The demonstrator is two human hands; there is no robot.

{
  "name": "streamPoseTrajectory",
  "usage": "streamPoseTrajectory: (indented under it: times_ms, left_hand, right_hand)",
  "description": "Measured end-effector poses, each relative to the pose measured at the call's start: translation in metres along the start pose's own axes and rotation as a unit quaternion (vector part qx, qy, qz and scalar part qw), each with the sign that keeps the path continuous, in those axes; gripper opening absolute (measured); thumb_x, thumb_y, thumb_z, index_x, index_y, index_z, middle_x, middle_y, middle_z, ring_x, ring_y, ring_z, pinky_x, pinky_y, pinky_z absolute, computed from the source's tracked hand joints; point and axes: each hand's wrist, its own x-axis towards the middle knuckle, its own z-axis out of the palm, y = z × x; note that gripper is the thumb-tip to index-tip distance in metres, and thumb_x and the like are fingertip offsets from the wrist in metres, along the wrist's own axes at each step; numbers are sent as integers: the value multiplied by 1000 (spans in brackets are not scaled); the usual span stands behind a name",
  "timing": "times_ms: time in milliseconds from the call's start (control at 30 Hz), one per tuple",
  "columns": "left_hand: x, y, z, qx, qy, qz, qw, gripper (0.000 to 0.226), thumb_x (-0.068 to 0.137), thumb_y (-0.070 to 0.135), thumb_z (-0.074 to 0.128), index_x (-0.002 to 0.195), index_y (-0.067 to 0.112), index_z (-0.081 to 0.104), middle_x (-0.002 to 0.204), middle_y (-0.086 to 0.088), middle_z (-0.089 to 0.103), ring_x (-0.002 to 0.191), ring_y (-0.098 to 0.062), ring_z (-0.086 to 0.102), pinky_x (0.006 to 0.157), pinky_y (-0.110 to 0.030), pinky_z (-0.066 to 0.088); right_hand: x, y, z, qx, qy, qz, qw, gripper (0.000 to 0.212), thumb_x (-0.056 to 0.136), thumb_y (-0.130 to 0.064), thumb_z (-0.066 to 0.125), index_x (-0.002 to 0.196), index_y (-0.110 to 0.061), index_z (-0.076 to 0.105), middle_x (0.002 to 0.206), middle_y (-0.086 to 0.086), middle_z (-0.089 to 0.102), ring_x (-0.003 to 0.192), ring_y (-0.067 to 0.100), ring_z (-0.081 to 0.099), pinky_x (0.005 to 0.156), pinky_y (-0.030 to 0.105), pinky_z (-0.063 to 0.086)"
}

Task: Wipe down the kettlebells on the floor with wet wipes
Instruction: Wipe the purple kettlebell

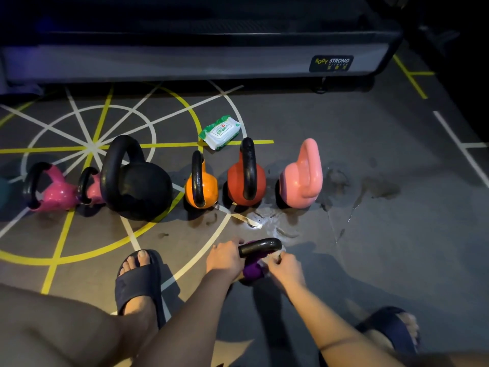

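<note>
Purple kettlebell (pixel 252 270) is the one being worked on. It stands on the floor (pixel 370 260) toward the near edge of the view, pulled out in front of the row and just ahead of the person's slippered feet. The left grip (pixel 225 256), a bare hand, is curled round the near end of its black handle (pixel 260 247) and steadies it. The right grip (pixel 287 268) is closed on a pale wipe (pixel 266 264) and presses it to the right side of the purple body; most of the wipe is hidden by the fingers. Behind, in a line across the middle of the floor, stand a pink kettlebell (pixel 57 192), a smaller pink one (pixel 92 189), a large black kettlebell (pixel 137 186), an orange kettlebell (pixel 201 185), a red kettlebell (pixel 246 181) and a light pink kettlebell (pixel 301 178). The pack of wet wipes (pixel 220 132) lies just beyond the orange and red ones, toward the far side. Wet smears (pixel 341 181) darken the floor around and to the right of the light pink one, which suggests that cleaning has happened at that end. Which bells are already wiped cannot be read from their surfaces. I judge the task partway through, with at least the purple one unfinished and probably several left in the row.
</note>
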Motion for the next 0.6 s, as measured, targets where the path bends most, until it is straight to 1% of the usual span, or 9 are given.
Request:
streamPoseTrajectory:
  times_ms: [67,133,167,233,300,367,433,500,600]
  left_hand:
    - [0,3,0,5,2,3,1000,37,93,31,59,128,40,57,111,0,70,114,-27,61,96,-40,52]
    - [1,6,0,6,0,3,1000,36,91,34,61,127,39,57,111,-1,70,115,-28,61,96,-40,52]
    - [2,6,1,8,-2,7,1000,36,90,35,60,126,39,57,111,-1,71,117,-29,60,97,-40,52]
    - [4,7,4,10,-7,12,1000,37,90,33,57,127,39,57,111,-3,72,124,-33,57,102,-43,50]
    - [5,6,5,11,-7,14,1000,35,93,32,55,128,38,56,112,-3,71,129,-35,52,106,-45,47]
    - [6,5,6,15,-14,16,1000,33,95,35,55,127,37,54,112,-3,71,132,-36,49,107,-47,45]
    - [5,4,7,19,-21,15,999,32,96,37,55,128,37,54,112,-3,71,134,-36,47,109,-48,44]
    - [7,4,8,23,-22,15,999,32,96,37,55,128,36,54,110,-4,72,134,-36,48,113,-47,40]
    - [6,8,9,33,-19,20,999,33,94,35,55,128,34,55,109,-6,72,128,-34,55,120,-45,32]
  right_hand:
    - [-3,-2,0,-59,-8,-40,997,16,97,-22,51,94,-13,64,84,1,62,81,22,62,73,30,46]
    - [-5,-4,-3,-145,-27,-85,985,18,98,-24,48,92,-18,64,86,-1,66,82,21,63,72,32,47]
    - [-4,-6,-4,-220,-18,-130,967,21,99,-26,45,100,-20,65,92,1,68,87,24,65,75,33,48]
    - [-4,-10,-6,-355,18,-213,910,26,104,-25,38,118,-21,60,110,4,67,99,30,67,82,37,50]
    - [0,-4,-10,-425,16,-241,872,33,104,-17,37,135,-19,47,123,6,63,105,34,67,84,40,51]
    - [6,11,-16,-473,2,-241,847,48,102,-9,37,149,-18,29,123,9,64,105,36,68,84,42,51]
    - [7,23,-20,-512,-8,-245,823,58,102,-4,35,155,-17,17,118,11,66,103,36,68,82,44,52]
    - [10,26,-17,-526,-14,-260,810,55,102,-4,35,154,-13,17,114,11,67,100,36,69,80,45,54]
    - [9,17,-9,-512,-32,-255,820,46,103,-6,33,148,-9,27,116,9,68,103,36,68,80,45,53]
